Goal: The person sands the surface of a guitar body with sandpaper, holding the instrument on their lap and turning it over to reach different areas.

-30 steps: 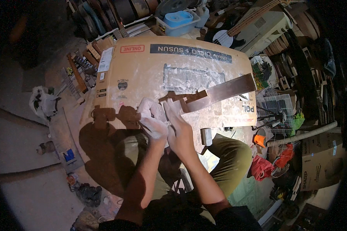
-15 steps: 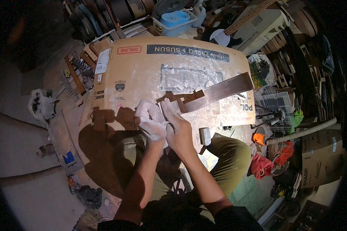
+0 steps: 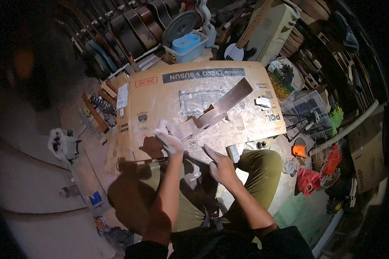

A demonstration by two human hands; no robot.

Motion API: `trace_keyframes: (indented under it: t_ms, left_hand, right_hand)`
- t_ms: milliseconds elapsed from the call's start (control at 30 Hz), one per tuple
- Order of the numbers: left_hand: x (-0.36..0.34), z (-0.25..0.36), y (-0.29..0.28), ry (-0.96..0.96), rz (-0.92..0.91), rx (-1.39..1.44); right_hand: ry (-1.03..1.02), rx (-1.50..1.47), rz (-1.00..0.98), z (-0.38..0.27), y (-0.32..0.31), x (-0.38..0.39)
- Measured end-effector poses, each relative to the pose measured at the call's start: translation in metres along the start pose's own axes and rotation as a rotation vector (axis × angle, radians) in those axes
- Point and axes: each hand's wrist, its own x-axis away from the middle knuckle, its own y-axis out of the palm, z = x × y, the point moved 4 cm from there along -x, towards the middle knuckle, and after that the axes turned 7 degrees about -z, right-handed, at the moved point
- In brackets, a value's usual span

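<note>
My left hand (image 3: pixel 168 137), dusted with white powder, is closed around the near end of a long brown wooden piece (image 3: pixel 234 98). Its notched middle and flat far part slant away to the right over a dusty cardboard sheet (image 3: pixel 160 97). My right hand (image 3: pixel 224 167) is apart from the wood, at the cardboard's near edge. Its index finger is stretched out, the other fingers are partly curled, and nothing shows in it. Just right of it, by my knee, stands a small pale block (image 3: pixel 233 153).
A white scrap (image 3: pixel 263 102) lies on the cardboard at right. Beyond are a blue tub (image 3: pixel 190 49), guitar bodies (image 3: pixel 138 28) and a bass guitar (image 3: pixel 235 51). Wire cages (image 3: pixel 307 112) and an orange item (image 3: pixel 299 149) stand right, wood pieces (image 3: pixel 95 113) and a plastic bag (image 3: pixel 63 144) left.
My right hand has come off the wooden piece and moved right and down towards the pale block. My left hand still holds the wood, which now slants more steeply. The view has shifted.
</note>
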Motion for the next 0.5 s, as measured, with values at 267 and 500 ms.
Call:
trace_keyframes:
  t_ms: [267,500]
  left_hand:
    - [0.022,0.012,0.001,-0.374,-0.114,0.151]
    - [0.011,0.013,-0.005,-0.140,-0.146,-0.223]
  right_hand:
    - [-0.173,0.216,-0.186,-0.035,0.008,-0.023]
    - [-0.080,0.463,-0.150,-0.015,0.000,-0.033]
